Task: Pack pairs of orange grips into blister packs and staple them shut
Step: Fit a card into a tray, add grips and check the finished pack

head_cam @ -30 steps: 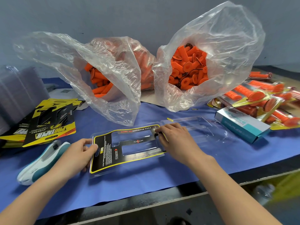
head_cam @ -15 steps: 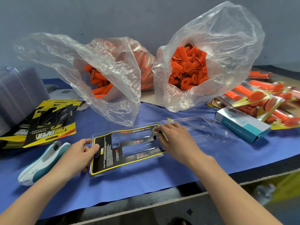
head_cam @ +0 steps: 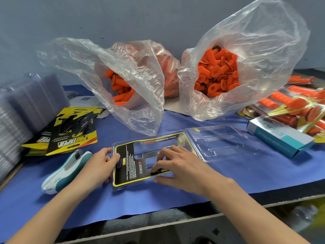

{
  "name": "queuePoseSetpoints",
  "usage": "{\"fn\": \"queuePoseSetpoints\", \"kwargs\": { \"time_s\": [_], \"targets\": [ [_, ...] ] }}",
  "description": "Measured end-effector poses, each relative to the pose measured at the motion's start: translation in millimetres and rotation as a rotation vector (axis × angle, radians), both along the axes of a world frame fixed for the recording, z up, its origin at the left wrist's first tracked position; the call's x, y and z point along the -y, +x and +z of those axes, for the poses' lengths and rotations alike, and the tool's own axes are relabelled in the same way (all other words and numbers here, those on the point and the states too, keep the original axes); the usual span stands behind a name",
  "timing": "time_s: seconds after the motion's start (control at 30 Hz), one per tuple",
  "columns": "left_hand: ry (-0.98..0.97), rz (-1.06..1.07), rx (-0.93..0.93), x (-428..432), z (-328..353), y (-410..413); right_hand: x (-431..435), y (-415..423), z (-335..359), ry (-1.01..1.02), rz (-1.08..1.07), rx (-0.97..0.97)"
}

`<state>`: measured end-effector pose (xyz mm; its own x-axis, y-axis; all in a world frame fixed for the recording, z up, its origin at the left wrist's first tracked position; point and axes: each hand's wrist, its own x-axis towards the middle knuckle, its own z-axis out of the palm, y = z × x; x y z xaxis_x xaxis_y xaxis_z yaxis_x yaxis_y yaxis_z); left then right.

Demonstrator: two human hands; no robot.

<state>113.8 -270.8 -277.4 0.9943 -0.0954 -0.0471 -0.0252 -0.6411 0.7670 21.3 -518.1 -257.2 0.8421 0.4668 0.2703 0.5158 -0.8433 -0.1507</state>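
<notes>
View from above a counter [head_cam: 193, 224] covered w/ a blue sheet [head_cam: 175, 199]. Centre, near: a clear plastic blister pack [head_cam: 219, 141] lies opened flat, its empty lid half to the right. The left half holds a black-and-yellow printed card insert [head_cam: 128, 166] w/ cut-out windows.

The left hand [head_cam: 98, 166] pinches the pack's left edge, thumb on top, fingers underneath. The right hand [head_cam: 181, 166] has bent fingertips pressing down on the insert's near part, thumb at the pack's near edge; it looks like a pinch, though the thumb is partly hidden.

No grips are in the pack. The loose orange rubber grips [head_cam: 216, 73] sit at the far side in two open bags: a crumpled clear plastic bag at far left [head_cam: 123, 81] and a taller clear plastic bag at far right [head_cam: 263, 50].

Near left, just beside the left hand, lies a white-and-teal stapler [head_cam: 65, 171]. Beyond it is a fanned stack of black-and-yellow cards [head_cam: 70, 134]; further left, a tall stack of empty clear packs [head_cam: 26, 103], blurry. Right: a white-and-teal cardboard box [head_cam: 279, 136], and behind it a pile of filled packs w/ orange grips [head_cam: 299, 103].
</notes>
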Motion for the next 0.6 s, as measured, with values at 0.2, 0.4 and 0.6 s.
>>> {"fn": "queuePoseSetpoints", "kwargs": {
  "time_s": [0.2, 0.4, 0.6],
  "targets": [
    [0.045, 0.029, 0.087, 3.1, 0.1, -3.4, -0.8, 0.2, -2.7, 0.014, 0.004, 0.0],
    [0.112, -0.037, 0.162, 7.2, 3.1, -10.9, 3.9, 3.1, -4.7, 0.044, -0.051, 0.016],
    [0.217, -0.009, 0.188, 8.4, 4.4, -13.9, 8.2, 6.3, -6.1, 0.052, -0.086, -0.014]
  ]
}}
